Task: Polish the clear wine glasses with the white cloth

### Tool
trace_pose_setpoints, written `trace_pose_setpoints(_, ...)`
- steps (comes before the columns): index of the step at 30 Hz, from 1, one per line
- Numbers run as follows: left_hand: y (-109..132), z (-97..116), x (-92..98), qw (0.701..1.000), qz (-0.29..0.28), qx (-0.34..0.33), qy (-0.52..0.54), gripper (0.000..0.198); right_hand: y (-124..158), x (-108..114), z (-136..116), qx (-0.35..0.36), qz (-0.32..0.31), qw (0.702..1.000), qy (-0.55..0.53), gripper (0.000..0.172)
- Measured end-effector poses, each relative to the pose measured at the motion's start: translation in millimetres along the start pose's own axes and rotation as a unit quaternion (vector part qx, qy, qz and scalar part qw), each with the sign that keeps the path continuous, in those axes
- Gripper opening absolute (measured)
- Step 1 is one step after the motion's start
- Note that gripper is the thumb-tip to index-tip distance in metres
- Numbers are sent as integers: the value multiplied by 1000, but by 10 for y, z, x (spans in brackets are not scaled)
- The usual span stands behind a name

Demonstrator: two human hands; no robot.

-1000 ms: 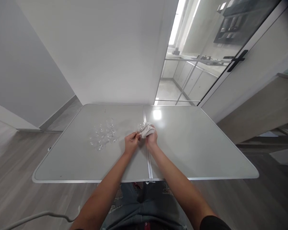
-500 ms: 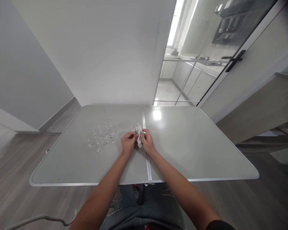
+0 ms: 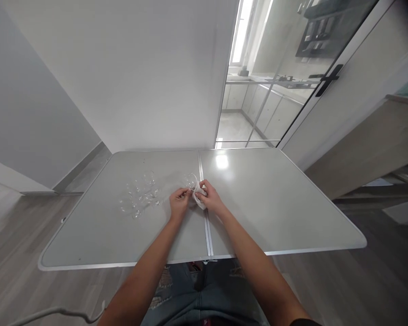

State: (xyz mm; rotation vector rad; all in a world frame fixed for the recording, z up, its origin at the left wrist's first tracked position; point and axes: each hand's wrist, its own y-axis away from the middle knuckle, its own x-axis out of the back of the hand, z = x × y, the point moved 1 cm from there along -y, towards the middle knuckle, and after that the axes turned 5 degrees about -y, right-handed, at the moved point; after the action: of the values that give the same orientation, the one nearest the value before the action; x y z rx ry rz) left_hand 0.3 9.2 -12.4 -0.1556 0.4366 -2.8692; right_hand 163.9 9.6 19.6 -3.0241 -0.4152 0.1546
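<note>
My left hand is closed in a pinch at the lower part of a clear, rounded drinking glass, just left of the table's seam. Bunched in my right hand is a white cloth, pressed close against the glass. My fingers and the cloth hide part of the glass, so its full shape does not show. To the left, several more clear glasses stand or lie close together; their outlines are faint.
The grey folding table has a metal rim and a metal seam across its middle. Behind it rises a white wall, with a glass door to the right. A pale cable hangs at the lower left.
The cloth is more bunched under my right hand, and more of the glass's round bowl shows above my fingers. The whole view has shifted slightly.
</note>
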Motion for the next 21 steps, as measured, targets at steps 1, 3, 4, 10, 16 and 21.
trace_pose_setpoints(1, -11, 10, 4, 999, 8, 7, 37, 29, 8, -7, -16, -42, -30, 996, -76, 32)
trace_pose_setpoints(3, -25, 34, -5, 988, -25, 38, 148, 48, 27, -16, -48, -107, -88, 968, -207, 36)
trace_pose_setpoints(4, -26, 50, -15, 975, -58, 54, 208, 59, 36, -15, -60, -128, -109, 953, -251, 38)
trace_pose_setpoints(10, -24, 84, -42, 939, -123, 74, 313, 67, 20, 45, -24, -155, -121, 944, -264, 40)
trace_pose_setpoints(16, -54, -6, -34, 966, -26, 61, 251, 63, 1, 8, 1, 68, 14, 978, 194, 16)
trace_pose_setpoints(21, -54, 44, -1, 953, -41, 52, 295, 60, 16, -94, -12, 83, 30, 972, 218, 14)
